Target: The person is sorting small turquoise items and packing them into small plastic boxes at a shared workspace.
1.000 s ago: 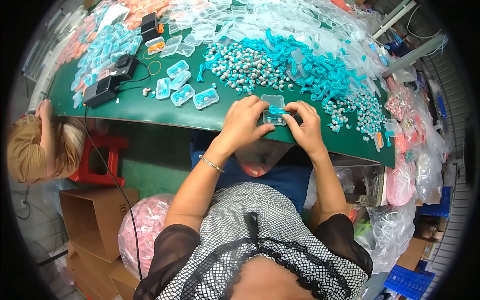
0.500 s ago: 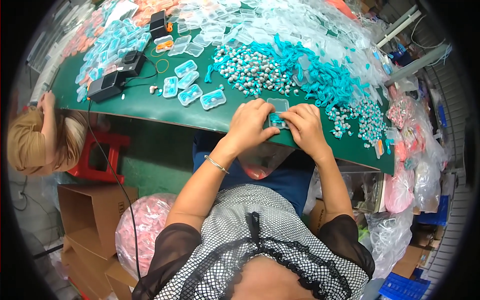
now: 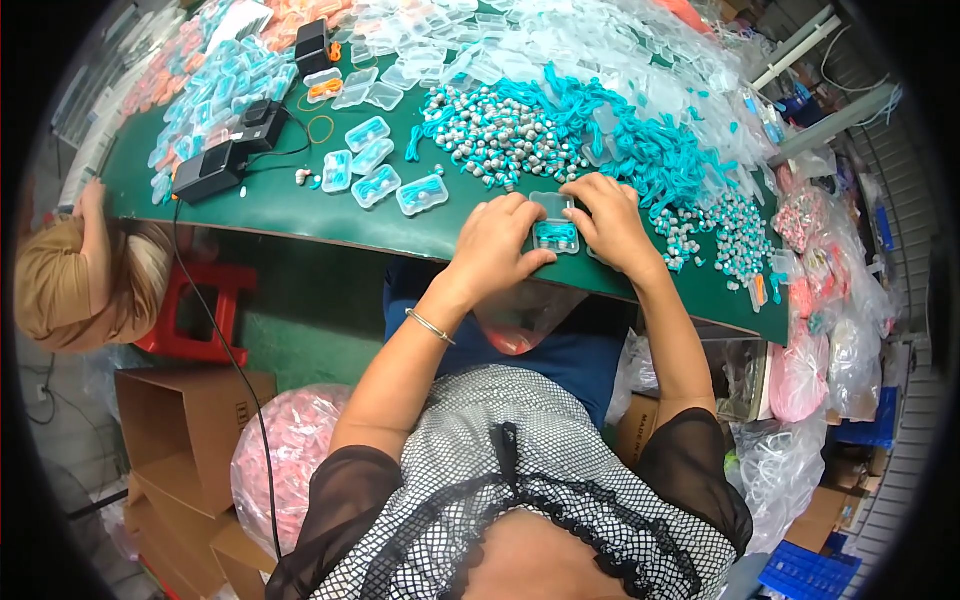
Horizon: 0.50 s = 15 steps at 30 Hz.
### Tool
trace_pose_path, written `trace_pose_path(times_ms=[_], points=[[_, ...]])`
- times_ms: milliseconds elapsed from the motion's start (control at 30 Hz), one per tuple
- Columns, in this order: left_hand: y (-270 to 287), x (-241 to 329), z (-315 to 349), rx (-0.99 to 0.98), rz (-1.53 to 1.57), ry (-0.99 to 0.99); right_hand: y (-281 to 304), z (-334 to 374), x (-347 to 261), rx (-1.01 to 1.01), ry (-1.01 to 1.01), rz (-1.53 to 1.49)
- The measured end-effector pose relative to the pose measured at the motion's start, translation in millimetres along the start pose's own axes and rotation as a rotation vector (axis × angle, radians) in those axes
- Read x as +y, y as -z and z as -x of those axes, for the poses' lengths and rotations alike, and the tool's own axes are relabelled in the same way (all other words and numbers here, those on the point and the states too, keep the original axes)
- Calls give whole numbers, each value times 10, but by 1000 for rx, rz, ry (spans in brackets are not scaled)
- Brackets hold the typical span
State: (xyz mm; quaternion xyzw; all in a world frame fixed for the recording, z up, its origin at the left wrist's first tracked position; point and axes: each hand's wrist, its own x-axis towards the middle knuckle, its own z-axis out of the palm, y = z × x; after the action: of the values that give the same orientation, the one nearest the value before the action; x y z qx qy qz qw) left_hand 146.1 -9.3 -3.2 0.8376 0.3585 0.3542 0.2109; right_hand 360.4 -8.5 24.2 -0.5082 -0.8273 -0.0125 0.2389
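Observation:
A small clear plastic case (image 3: 556, 237) lies at the table's front edge with its lid (image 3: 553, 204) raised on the far side. Coiled teal cord and small pale pieces fill its base. My left hand (image 3: 495, 238) grips the case's left side, thumb at the near corner. At the other side, my right hand (image 3: 612, 225) has its fingers curled round the lid's right edge, thumb against the case. Beyond my hands lies a heap of small grey-and-teal plugs (image 3: 505, 135), with a pile of teal cords (image 3: 640, 150) beside it.
Several closed cases with teal contents (image 3: 377, 186) lie left of my hands. Black boxes (image 3: 212, 172) with a cable (image 3: 250, 375) stand farther left. Empty clear cases (image 3: 600, 50) cover the back. Another person (image 3: 95, 275) leans at the left, near a red stool (image 3: 205, 310).
My right fingers have moved from the contents up to the lid's right edge, uncovering the coiled teal cord. My left hand stays at the case.

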Motion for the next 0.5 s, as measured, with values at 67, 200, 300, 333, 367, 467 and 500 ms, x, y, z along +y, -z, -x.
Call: trace_pose_path(times_ms=[67,200,300,333,367,467,500], points=[[-26,-12,11,47,41,6,58,-7,1,-21,-44,-101],[50,77,-27,18,113,45,132,82,19,36,-36,-251],[55,57,-17,12,6,-32,241,158,22,10,26,-262],[55,55,-17,22,22,-44,303,188,-56,9,58,-264],[56,53,-17,31,37,-56,334,221,-119,9,91,-266],[22,33,-24,50,80,-54,325,289,-282,-10,96,-194],[16,27,-27,49,77,-54,317,298,-333,-16,74,-137]])
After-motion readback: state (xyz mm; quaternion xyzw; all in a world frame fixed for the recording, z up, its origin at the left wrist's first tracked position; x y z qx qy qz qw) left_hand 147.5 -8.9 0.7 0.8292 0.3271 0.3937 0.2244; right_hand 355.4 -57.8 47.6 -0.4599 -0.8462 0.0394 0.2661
